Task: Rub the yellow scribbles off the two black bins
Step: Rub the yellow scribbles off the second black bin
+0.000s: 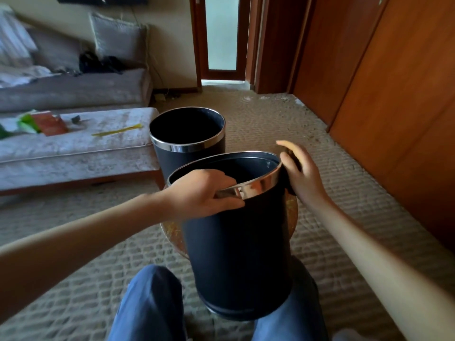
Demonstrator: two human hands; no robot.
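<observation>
Where the knees part: blue-jeaned legs (150, 299) flank the near bin (236, 254), which tilts toward the right
Near bin: a smooth matt black cylinder with a mirror-bright chrome rim (261, 184); it lies between the two hands
Left hand (204, 193): grips the rim's near edge, fingers hooked inside, thumb on the outer wall
Right hand (302, 178): at the bin's far right side just under the rim, fingers curled over a dark cloth (295, 159) pressed to the wall; the fingertips are blurred
Under the bin: a round gold-flecked disc (172, 232) on ribbed beige carpet (332, 217)
Far bin (189, 156): upright, the same black and chrome, just behind the near one
Beyond left: a pale velvety bench (98, 148) bearing a thin yellow stick (118, 130)
</observation>
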